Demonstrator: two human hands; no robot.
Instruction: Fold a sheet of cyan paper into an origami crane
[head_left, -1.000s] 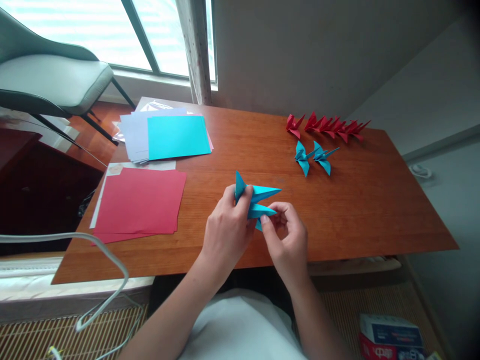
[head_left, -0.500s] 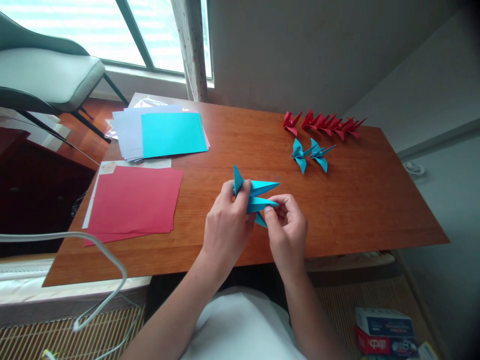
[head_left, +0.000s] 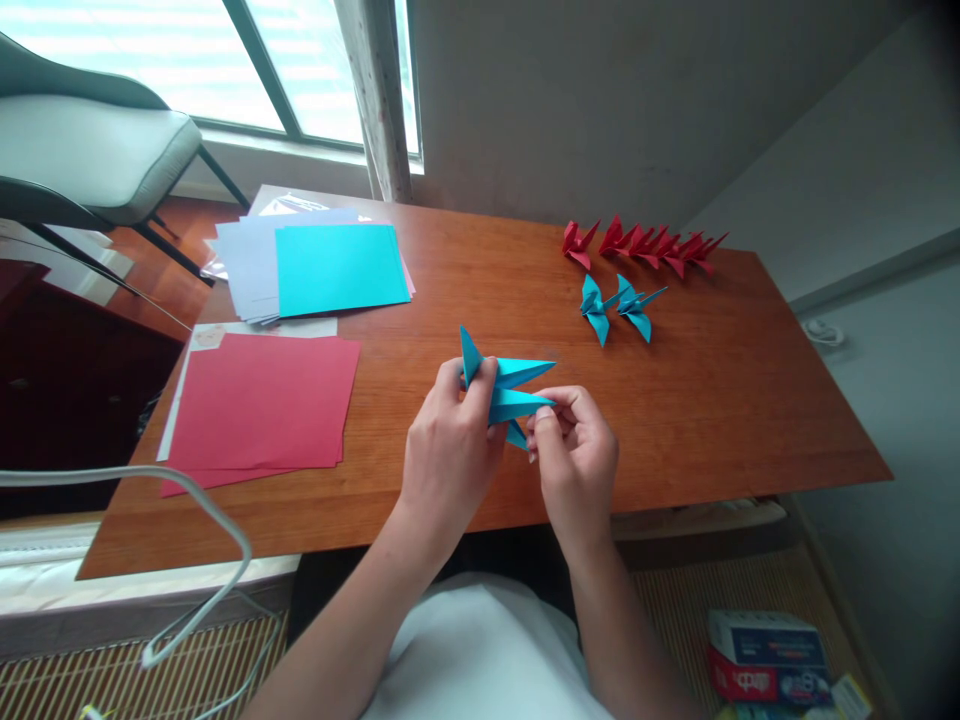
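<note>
Both hands hold a half-folded blue paper figure [head_left: 514, 385] just above the wooden table [head_left: 720, 400]. My left hand [head_left: 446, 455] is closed round its left side, thumb and fingers pinching an upright point. My right hand [head_left: 574, 455] pinches a lower pointed flap between thumb and forefinger. Two long points stick out to the right. Two finished blue paper cranes [head_left: 619, 305] stand farther back on the right, with a row of several red paper cranes [head_left: 645, 242] behind them.
Red paper sheets [head_left: 259, 405] lie at the table's left. Behind them is a stack of pale sheets topped by a blue sheet [head_left: 334, 268]. A grey chair [head_left: 90, 150] stands by the window. A white cable [head_left: 195, 540] loops at lower left. Boxes [head_left: 769, 655] sit on the floor at right.
My hands and the blue figure have stayed almost in place. My right fingers have shifted slightly along the lower flap. The view has drifted a little.
</note>
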